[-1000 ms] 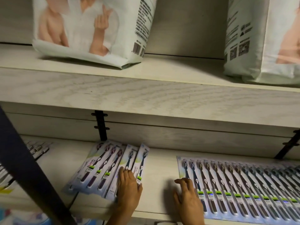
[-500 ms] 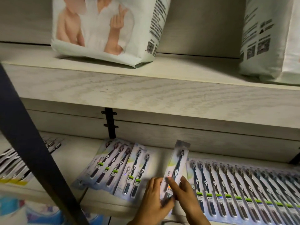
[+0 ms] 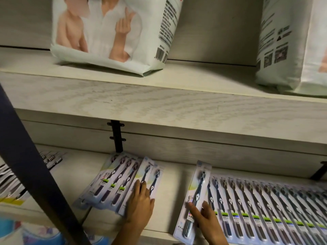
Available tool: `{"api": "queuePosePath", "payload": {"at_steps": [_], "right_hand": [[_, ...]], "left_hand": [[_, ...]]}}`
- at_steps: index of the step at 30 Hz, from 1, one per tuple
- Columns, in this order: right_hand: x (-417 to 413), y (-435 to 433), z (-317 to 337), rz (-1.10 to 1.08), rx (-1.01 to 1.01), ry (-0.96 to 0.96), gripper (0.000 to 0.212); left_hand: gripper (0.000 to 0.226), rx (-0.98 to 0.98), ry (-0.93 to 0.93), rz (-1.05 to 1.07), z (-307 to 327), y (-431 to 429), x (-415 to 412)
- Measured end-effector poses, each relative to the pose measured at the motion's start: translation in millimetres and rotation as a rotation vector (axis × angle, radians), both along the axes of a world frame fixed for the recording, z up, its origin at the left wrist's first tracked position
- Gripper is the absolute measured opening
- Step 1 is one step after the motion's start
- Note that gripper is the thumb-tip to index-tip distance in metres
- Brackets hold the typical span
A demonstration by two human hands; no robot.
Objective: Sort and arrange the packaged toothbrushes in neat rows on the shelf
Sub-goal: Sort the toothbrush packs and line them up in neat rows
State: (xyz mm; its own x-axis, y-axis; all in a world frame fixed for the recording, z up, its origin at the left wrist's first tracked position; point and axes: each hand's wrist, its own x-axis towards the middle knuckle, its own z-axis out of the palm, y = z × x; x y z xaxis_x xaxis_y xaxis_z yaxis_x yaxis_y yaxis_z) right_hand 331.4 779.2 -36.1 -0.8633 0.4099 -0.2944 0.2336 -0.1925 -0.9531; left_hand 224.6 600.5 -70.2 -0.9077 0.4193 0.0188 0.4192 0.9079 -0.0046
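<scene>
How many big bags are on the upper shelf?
2. Left bag stands left of centre; right bag sits at the frame's right edge, cut off. More may be out of view.

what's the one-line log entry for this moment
left hand rests on loose carded black-toothbrush packs | right hand presses one pack at left end of neat row

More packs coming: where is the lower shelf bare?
The shelf is bare between the loose pile under the left hand and the pack under the right hand, and left of that pile. The row at right is crowded.
</scene>
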Motion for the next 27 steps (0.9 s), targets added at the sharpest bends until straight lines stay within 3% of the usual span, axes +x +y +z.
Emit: {"api": "queuePosePath", "payload": {"at_steps": [5,10,12,14,16,19,22,24,27], "right_hand": [[1,0,-5,-0.004,-0.002,-0.021,0.023],[1,0,-5,0.029,0.018,-0.065,0.027],[1,-1,-2,0.054,0.037,-0.076,0.025],[0,0,0,0.077,0.051,-0.086,0.024],[-3,0,1,0.106,0.073,-0.082,0.025],[-4,-1,4,0.143,0.131,-0.071,0.020],[-8,4,4,0.136,0.223,-0.079,0.027],[-15,12,0,0.157,0.364,-0.122,0.029],[-30,22,-7,0.188,0.665,-0.256,0.028]], "left_hand": [[0.055,-0.009,0.100,0.064,-15,-4,-8],[0.059,-0.014,0.051,0.063,-18,-8,-13],[0.055,-0.186,0.006,0.074,-11,-9,-6],[0.045,-0.305,0.150,0.003,-14,-2,-5],[0.042,-0.347,0.117,-0.007,-9,0,-1],[0.043,0.150,0.060,0.177,1,4,10],[0.032,0.685,0.043,0.195,13,4,21],[0.022,0.867,0.040,0.172,12,5,20],[0.025,1.041,0.017,0.187,11,4,19]]}}
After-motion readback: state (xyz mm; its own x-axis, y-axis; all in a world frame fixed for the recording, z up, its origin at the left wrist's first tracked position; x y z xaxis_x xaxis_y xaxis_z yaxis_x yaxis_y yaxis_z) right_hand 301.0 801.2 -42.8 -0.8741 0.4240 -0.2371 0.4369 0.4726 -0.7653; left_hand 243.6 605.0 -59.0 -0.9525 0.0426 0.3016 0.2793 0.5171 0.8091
